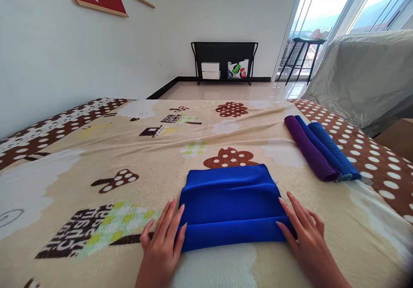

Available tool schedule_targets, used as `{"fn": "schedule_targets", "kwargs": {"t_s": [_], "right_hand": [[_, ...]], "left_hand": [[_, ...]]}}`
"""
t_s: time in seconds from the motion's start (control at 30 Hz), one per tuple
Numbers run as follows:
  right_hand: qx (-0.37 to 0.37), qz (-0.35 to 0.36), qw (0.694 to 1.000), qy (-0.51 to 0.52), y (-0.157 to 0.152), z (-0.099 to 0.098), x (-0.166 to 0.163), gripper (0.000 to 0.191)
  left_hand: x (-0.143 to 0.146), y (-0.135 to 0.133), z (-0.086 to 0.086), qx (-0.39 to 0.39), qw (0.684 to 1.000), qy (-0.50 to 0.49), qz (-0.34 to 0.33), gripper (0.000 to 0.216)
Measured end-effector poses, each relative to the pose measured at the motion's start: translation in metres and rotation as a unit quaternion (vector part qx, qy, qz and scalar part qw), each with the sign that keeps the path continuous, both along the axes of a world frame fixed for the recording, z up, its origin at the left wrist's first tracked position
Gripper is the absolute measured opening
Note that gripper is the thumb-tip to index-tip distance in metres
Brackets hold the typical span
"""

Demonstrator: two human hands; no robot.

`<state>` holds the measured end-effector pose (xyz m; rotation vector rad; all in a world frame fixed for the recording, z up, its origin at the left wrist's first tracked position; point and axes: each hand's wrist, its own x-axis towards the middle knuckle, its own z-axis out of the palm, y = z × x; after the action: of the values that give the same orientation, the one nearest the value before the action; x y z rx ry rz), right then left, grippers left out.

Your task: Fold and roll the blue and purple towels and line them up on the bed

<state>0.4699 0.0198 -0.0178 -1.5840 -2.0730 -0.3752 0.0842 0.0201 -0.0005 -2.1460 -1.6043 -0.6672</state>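
Note:
A blue cloth (230,197) lies flat on the patterned blanket (155,150) in front of me, its near edge folded over into a wide band with a few creases behind it. My left hand (164,234) rests at its left edge, fingers stretched out and the thumb touching the folded band. At the opposite edge my right hand (301,227) lies with its fingers apart, thumb and fingertips on the cloth's near right corner. Neither hand is closed round the fabric.
On the right lie a rolled purple cloth (309,150) and two rolled blue cloths (334,150), side by side. Beyond the blanket stand a black rack (226,53) by the wall, a dark stool (308,41) near the window and a sheet-covered piece of furniture (371,72).

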Motion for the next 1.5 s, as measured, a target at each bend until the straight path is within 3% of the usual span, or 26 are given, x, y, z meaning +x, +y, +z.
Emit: {"fn": "schedule_targets", "kwargs": {"t_s": [0.1,0.27,0.5,0.63,0.8,0.93,1.07,1.23,1.33,1.5], "right_hand": [[0.047,0.031,0.998,-0.003,-0.019,-0.001,0.017,0.038],[-0.028,0.053,0.998,-0.031,-0.033,-0.002,0.03,0.046],[-0.045,0.022,0.999,-0.014,-0.011,-0.005,0.019,0.04],[-0.037,0.006,0.999,-0.005,-0.003,0.009,0.013,0.03],[-0.055,0.054,0.997,-0.031,-0.02,0.031,0.014,0.024],[-0.063,0.063,0.994,-0.057,-0.028,0.032,0.012,0.026],[0.013,0.031,0.998,-0.051,-0.021,0.029,-0.022,0.035],[-0.016,0.149,0.986,-0.066,-0.012,0.031,-0.086,0.041],[-0.039,0.119,0.989,-0.074,-0.007,0.025,-0.085,0.051],[-0.061,0.009,0.996,-0.061,-0.007,0.008,-0.036,0.06]], "left_hand": [[-0.012,-0.02,0.007,0.016,0.999,0.012,-0.03,0.041],[-0.018,-0.037,0.019,-0.02,0.992,0.066,-0.102,0.048],[-0.01,-0.018,0.012,-0.026,0.997,0.029,-0.07,0.044],[-0.008,-0.01,0.015,-0.005,0.997,0.009,-0.072,0.037],[-0.017,-0.03,0.026,-0.038,0.996,-0.017,-0.083,0.029],[-0.017,-0.04,0.028,-0.072,0.996,-0.038,-0.048,0.029],[0.02,-0.03,0.027,-0.015,1.0,0.002,-0.023,0.037],[0.092,-0.014,0.025,-0.056,0.981,0.02,-0.184,0.044],[0.093,-0.006,0.021,-0.052,0.986,0.048,-0.149,0.046],[0.039,-0.004,0.013,-0.064,0.995,0.063,-0.038,0.047]]}}
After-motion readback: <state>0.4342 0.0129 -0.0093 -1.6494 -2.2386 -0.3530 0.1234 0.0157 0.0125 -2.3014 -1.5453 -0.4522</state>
